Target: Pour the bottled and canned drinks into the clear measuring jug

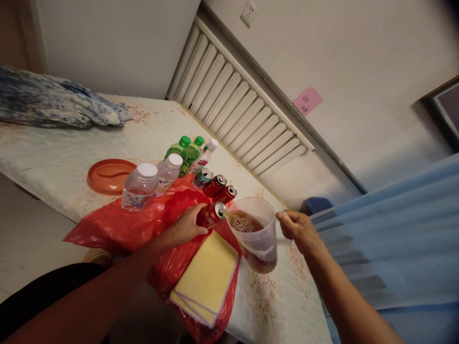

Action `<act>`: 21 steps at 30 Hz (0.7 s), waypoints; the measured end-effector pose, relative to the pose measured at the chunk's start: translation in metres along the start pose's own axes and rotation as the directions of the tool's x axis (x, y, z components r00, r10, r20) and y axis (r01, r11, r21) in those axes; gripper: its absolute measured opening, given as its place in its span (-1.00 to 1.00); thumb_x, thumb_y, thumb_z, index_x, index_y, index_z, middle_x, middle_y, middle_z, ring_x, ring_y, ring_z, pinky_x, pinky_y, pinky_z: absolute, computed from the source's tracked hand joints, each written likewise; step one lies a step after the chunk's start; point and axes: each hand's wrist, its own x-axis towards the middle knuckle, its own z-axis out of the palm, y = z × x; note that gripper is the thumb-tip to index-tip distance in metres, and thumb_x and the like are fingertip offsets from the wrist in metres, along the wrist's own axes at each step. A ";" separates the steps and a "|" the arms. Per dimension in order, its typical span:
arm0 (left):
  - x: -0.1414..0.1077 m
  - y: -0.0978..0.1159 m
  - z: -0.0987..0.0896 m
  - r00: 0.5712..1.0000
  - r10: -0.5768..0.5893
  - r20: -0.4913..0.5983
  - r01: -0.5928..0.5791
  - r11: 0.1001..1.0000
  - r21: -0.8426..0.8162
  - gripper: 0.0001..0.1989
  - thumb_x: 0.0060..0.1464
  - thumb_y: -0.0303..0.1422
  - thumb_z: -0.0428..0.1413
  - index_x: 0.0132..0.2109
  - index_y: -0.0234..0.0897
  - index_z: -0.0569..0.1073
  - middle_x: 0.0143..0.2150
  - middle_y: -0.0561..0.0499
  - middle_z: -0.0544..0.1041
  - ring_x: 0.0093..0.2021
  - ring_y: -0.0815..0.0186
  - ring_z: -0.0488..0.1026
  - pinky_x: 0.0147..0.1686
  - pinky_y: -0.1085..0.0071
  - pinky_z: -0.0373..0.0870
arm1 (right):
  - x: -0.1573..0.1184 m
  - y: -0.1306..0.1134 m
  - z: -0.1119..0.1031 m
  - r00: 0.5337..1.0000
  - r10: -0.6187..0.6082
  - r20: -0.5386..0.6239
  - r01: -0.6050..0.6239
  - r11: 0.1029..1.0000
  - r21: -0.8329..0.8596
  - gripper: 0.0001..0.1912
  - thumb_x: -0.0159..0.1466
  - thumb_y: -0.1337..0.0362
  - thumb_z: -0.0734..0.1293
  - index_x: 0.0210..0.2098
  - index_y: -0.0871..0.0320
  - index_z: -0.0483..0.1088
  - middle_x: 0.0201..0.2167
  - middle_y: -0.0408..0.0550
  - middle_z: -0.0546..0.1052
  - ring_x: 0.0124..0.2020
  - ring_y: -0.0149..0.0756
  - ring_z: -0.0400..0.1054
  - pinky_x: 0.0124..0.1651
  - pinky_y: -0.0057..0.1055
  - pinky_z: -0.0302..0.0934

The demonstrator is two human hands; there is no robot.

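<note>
My left hand (188, 224) is wrapped round a red can (210, 216), which tilts toward a clear plastic pitcher (256, 239). Liquid runs from the can's opening over the pitcher's rim. Brown liquid with bubbles on top fills part of the pitcher. By its handle, my right hand (299, 229) grips the pitcher, which leans toward the can. Just beyond the held can stand two dark red cans (226, 193) and a green-and-white can (202, 178). Folded yellow cloths (208, 277) lie below the hands on a red plastic bag (172, 258).
Two clear bottles with white caps (140, 186) stand left of the cans, near green bottles (184, 153) and a slimmer white-capped bottle (206, 157). An orange plate (109, 177) and a bundled patterned cloth (60, 102) lie on the table (43, 148). A radiator (236, 100) runs behind.
</note>
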 end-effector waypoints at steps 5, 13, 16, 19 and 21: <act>0.000 0.000 0.000 1.000 -0.005 -0.004 0.005 1.000 -0.010 -0.30 -0.23 -0.49 0.24 0.16 -0.23 0.34 0.13 -0.11 0.48 0.12 0.05 0.42 0.15 0.14 0.33 | 0.000 0.005 0.002 1.000 -0.006 -0.020 0.006 1.000 0.017 -0.44 0.10 -0.18 0.35 -0.68 0.10 0.12 -0.75 -0.28 0.08 -0.66 -0.50 -0.11 -0.58 -0.45 -0.20; -0.001 0.004 -0.001 0.999 -0.044 0.005 0.044 0.999 -0.003 -0.30 -0.24 -0.47 0.23 0.15 -0.27 0.34 0.10 -0.11 0.50 0.11 0.04 0.44 0.12 0.15 0.35 | 0.000 0.031 0.010 0.999 0.002 -0.033 0.005 0.972 0.236 -0.45 0.13 -0.16 0.37 -0.66 0.10 0.14 -0.77 -0.32 0.06 -0.69 -0.52 -0.15 -0.61 -0.47 -0.22; -0.002 0.010 -0.001 0.999 -0.052 0.004 0.052 0.998 -0.019 -0.30 -0.25 -0.47 0.22 0.14 -0.29 0.34 0.11 -0.12 0.50 0.12 0.03 0.43 0.13 0.15 0.34 | -0.003 0.034 0.014 0.999 -0.001 -0.049 0.018 0.936 0.350 -0.43 0.13 -0.14 0.39 -0.68 0.09 0.10 -0.77 -0.34 0.04 -0.70 -0.53 -0.17 -0.62 -0.48 -0.23; -0.005 0.017 -0.002 0.998 -0.059 0.003 0.060 0.998 -0.032 -0.32 -0.25 -0.47 0.22 0.13 -0.30 0.34 0.09 -0.13 0.51 0.10 0.06 0.45 0.12 0.18 0.34 | -0.005 0.033 0.017 0.997 -0.021 -0.074 0.051 0.897 0.439 -0.42 0.16 -0.09 0.38 -0.71 0.09 0.06 -0.77 -0.33 0.02 -0.69 -0.53 -0.18 -0.62 -0.47 -0.21; -0.007 0.020 -0.004 0.998 -0.055 0.026 0.056 0.997 -0.046 -0.33 -0.24 -0.47 0.23 0.12 -0.28 0.35 0.07 -0.11 0.53 0.07 0.06 0.46 0.10 0.19 0.36 | -0.005 0.031 0.018 0.993 -0.042 -0.111 0.092 0.865 0.494 -0.42 0.20 -0.05 0.37 -0.72 0.09 0.04 -0.77 -0.32 0.02 -0.69 -0.52 -0.17 -0.62 -0.46 -0.20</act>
